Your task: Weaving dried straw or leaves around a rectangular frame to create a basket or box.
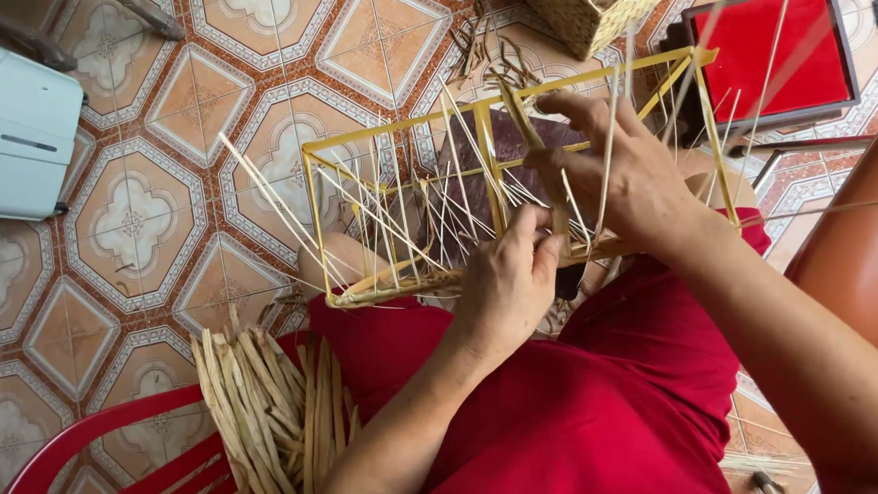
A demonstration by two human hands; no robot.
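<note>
While left hand (506, 279) pinches woven bottom edge of yellow frame (502, 108) at frame centre, right hand (621, 182) curls round strand (523, 122): keep strand taut, press rows tight between thin stakes (398, 219).

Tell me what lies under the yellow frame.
Under the yellow frame: red-clothed lap, a bare knee and tiled floor. Both hands and the thin strips cover the rest.

Clad in bright red cloth (608, 419), plain and unpatterned, creased in soft folds across the lap and thighs. Bare forearms, without sleeves. Left hand (506, 284) and right hand (626, 182) ungloved, without rings. Short, unpainted nails on the fingers (528, 227).
</note>
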